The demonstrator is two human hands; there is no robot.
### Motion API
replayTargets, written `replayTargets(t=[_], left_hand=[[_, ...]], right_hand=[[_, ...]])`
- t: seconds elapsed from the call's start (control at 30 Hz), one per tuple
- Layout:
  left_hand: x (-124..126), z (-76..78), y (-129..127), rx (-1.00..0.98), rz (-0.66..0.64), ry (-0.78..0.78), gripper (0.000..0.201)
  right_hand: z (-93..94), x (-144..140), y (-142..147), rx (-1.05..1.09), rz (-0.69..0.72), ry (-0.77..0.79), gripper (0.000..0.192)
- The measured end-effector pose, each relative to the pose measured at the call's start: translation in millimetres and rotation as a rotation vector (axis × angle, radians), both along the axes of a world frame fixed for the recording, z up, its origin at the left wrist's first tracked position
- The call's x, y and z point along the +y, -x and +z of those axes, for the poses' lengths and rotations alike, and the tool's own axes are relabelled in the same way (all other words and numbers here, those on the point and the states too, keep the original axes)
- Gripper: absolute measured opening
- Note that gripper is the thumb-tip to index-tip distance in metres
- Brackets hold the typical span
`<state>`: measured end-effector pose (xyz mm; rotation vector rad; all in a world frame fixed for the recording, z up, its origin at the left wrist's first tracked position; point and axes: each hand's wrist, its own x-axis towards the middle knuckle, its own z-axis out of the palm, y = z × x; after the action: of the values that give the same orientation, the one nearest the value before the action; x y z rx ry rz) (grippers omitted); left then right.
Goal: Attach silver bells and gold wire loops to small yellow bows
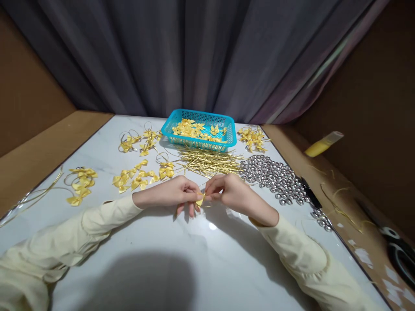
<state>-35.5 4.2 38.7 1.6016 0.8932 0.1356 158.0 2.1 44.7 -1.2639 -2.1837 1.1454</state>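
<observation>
Over the middle of the white table my left hand pinches a small yellow ribbon bow between thumb and forefinger, its other fingers hanging loosely below. My right hand meets it from the right, thumb and forefinger pressed together at the bow's edge. A thin gold cord seems to run there, too fine to make out fully. Just beyond my hands lies a pile of gold cords. Loose yellow bows are spread left of it, and a heap of silver beads lies to the right.
A blue plastic basket with yellow bows stands at the back, before a grey curtain. Finished-looking bow clusters lie beside it. Scissors, paper scraps and a yellow tube are on the right-hand ledge.
</observation>
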Motion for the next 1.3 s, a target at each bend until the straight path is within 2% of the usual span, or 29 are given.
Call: replayTargets(t=[0.37, 0.53, 0.87, 1.07, 1.3], left_hand=[[-0.1, 4.4, 0.1, -0.006, -0.004, -0.011, 0.031], [0.0, 5.1, 1.3, -0.001, -0.005, -0.007, 0.031], [-0.4, 6.3, -1.4, 0.045, -0.015, 0.01, 0.029], [-0.3, 6.2, -3.3, 0.032, 0.005, 0.032, 0.043], [0.6, 3.9, -6.3, 0.068, 0.032, 0.022, 0.045]], right_hand=[[-10.8, 8.4, -5.8, 0.119, -0.018, 0.185, 0.004], [-10.5, 8.2, -4.5, 0.132, -0.028, 0.223, 0.006], [-5.5, 0.6, 0.0, 0.108, -0.063, 0.164, 0.01], [-4.3, -1.7, 0.8, 0.09, -0.075, 0.13, 0.012], [-5.0, -1.0, 0.0, 0.08, -0.067, 0.11, 0.012]])
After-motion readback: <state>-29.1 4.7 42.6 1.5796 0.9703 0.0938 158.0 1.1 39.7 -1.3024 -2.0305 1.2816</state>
